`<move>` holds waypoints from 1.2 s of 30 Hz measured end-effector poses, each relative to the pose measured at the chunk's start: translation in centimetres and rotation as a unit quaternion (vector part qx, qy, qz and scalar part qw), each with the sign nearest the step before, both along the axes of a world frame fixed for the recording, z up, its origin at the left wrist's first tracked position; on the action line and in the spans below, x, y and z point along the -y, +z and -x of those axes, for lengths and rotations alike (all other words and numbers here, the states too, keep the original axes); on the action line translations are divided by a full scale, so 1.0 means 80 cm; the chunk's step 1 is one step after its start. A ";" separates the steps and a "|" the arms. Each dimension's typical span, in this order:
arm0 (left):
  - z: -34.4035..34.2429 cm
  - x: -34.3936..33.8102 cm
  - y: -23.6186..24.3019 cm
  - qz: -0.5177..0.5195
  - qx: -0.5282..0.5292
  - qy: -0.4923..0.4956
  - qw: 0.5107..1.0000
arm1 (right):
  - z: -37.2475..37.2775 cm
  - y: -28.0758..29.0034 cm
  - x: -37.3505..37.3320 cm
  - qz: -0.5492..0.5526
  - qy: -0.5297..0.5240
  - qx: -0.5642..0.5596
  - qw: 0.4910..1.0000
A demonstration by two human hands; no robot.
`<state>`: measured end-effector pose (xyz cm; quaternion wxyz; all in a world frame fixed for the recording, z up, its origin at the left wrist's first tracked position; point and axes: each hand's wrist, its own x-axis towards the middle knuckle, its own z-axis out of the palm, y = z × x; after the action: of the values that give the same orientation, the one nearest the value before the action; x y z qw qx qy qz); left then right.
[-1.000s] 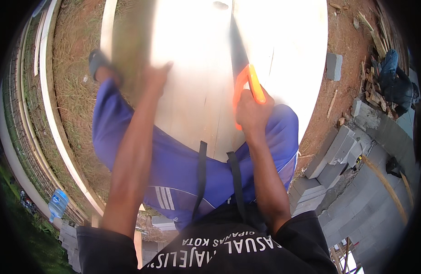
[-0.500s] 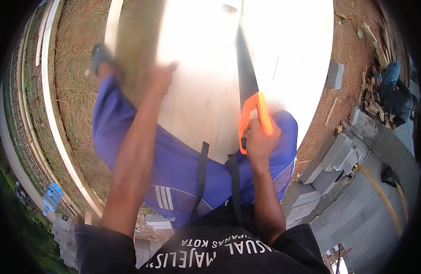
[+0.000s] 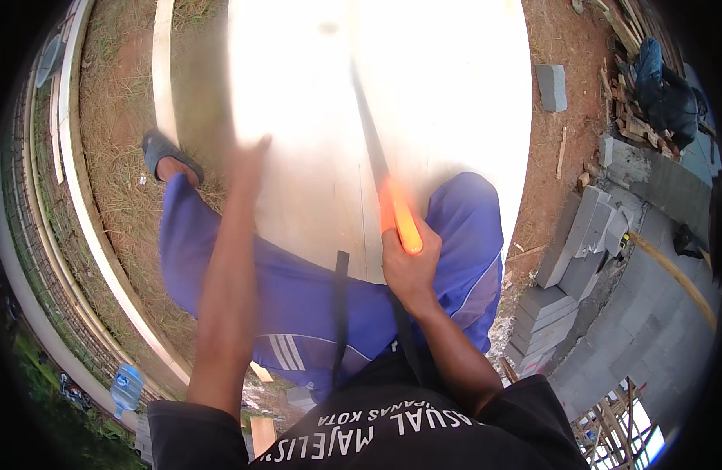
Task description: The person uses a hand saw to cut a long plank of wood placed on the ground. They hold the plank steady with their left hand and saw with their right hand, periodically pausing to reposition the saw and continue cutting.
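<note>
Your right hand point(image 3: 412, 262) grips the saw point(image 3: 375, 145), long axis tip-first toward eleven-thirty, your left hand point(image 3: 246, 163) unclear in grip.

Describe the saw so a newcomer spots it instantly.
Find the pale wooden surface, top middle. Near its lower edge, beside the bent right knee, the right hand grips the saw. Its orange handle stands out against pale wood and purple trousers.
</note>
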<state>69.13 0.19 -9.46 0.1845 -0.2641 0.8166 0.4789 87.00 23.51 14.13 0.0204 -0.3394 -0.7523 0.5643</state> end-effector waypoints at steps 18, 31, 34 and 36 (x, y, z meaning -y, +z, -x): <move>0.004 -0.025 0.023 -0.008 0.012 -0.019 1.000 | -0.002 0.007 -0.006 0.003 -0.007 -0.015 1.000; 0.002 -0.050 0.062 -0.039 0.056 0.020 0.997 | -0.018 -0.002 -0.016 0.004 -0.016 -0.015 1.000; 0.001 -0.017 0.008 -0.028 0.020 0.021 0.999 | 0.146 -0.095 -0.047 -0.008 -0.028 0.013 0.999; 0.006 -0.015 -0.014 0.003 -0.005 -0.010 1.000 | 0.239 -0.124 -0.068 0.016 -0.016 0.058 0.998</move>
<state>68.65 1.36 -10.58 0.1846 -0.2536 0.8216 0.4759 67.89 28.98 4.24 -0.0194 -0.3833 -0.7378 0.5553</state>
